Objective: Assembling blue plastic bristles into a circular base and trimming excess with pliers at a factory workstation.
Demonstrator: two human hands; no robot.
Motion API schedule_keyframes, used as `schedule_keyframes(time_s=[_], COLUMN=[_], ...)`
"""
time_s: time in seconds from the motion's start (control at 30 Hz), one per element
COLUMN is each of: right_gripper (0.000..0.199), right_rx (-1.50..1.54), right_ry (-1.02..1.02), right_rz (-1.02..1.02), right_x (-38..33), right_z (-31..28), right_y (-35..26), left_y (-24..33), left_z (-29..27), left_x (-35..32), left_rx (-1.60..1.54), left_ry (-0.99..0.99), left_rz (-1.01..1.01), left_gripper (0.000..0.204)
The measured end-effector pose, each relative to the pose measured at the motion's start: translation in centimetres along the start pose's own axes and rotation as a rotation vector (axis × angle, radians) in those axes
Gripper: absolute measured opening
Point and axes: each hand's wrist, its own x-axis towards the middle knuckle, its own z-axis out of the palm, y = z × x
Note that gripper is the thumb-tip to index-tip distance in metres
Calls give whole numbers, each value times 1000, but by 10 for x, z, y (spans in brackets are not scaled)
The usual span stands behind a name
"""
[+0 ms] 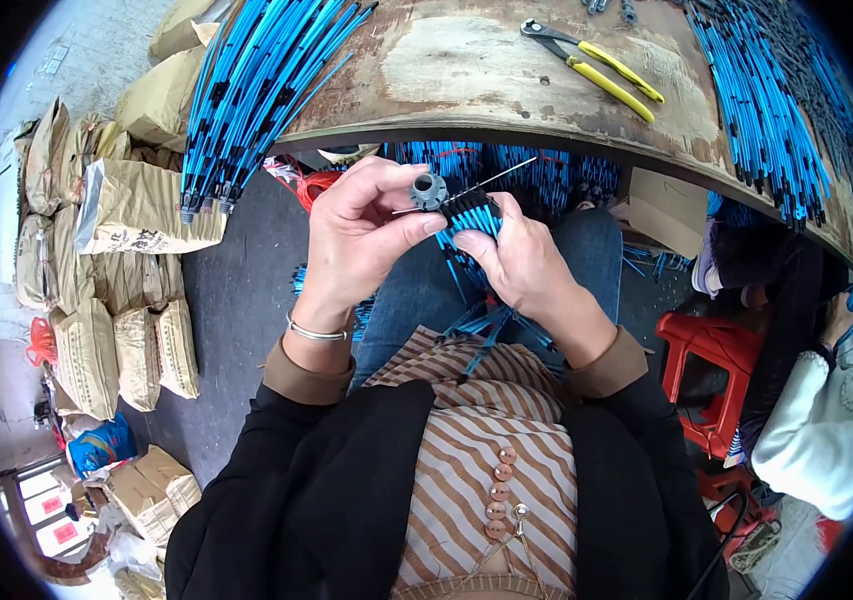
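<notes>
My left hand (361,235) pinches a small grey toothed hub (429,190) between thumb and fingers, held above my lap. My right hand (521,262) grips a bundle of blue rods with black ends (466,215), their tips set against the hub. A thin metal wire (506,175) sticks out from the hub toward the upper right. The rods trail down past my right wrist over my jeans.
A worn wooden bench (466,70) lies ahead with piles of blue rods at its left (256,80) and right (766,110), and yellow-handled pliers (601,70). Tan sacks (126,260) are stacked on the left. A red stool (706,360) and another person's white sleeve (821,430) are on the right.
</notes>
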Motion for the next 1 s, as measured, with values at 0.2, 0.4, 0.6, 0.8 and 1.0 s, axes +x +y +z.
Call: schedule_keyframes(time_s=[0.2, 0.4, 0.6, 0.8, 1.0], right_gripper=[38, 37, 38, 38, 37], right_rx=[85, -8, -164, 111, 170], right_ry=[-146, -173, -204, -392, -490], right_rz=[-4, -27, -62, -135, -190], right_x=[8, 9, 13, 23, 24], right_z=[-11, -9, -9, -21, -20], right_y=[-6, -9, -11, -1, -1], left_y=[2, 3, -5, -2, -1], left_z=[-13, -14, -20, -25, -38], left_x=[2, 4, 2, 5, 9], left_rx=[-127, -146, -78, -167, -39], left_ry=[-157, -178, -207, -255, -485], left_rz=[27, -36, 77, 29, 168], left_gripper=[40, 43, 45, 46, 46])
